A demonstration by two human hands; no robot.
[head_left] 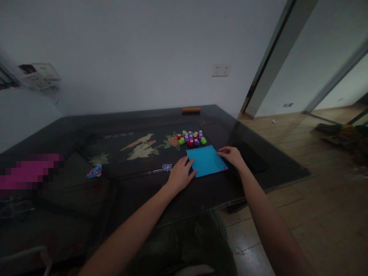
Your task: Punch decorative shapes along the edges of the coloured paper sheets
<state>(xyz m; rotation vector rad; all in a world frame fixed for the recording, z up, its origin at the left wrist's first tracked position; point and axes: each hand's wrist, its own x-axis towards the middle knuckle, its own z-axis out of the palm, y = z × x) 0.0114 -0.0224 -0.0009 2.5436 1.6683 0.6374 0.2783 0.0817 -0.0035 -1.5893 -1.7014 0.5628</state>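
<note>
near the front edge of the worktop [212, 193], the spread left hand [179, 174] probably steadies a blue dot-edged sheet [207, 161], while the right hand [232, 156] bunches fingertips at its right side, whether pinching it i cannot tell.

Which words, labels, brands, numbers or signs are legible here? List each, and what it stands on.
Legible: none.
Too blurred to read: a faint row of characters on the dark tabletop, above the bird picture.
Blue sheet: no lettering seen.
</note>
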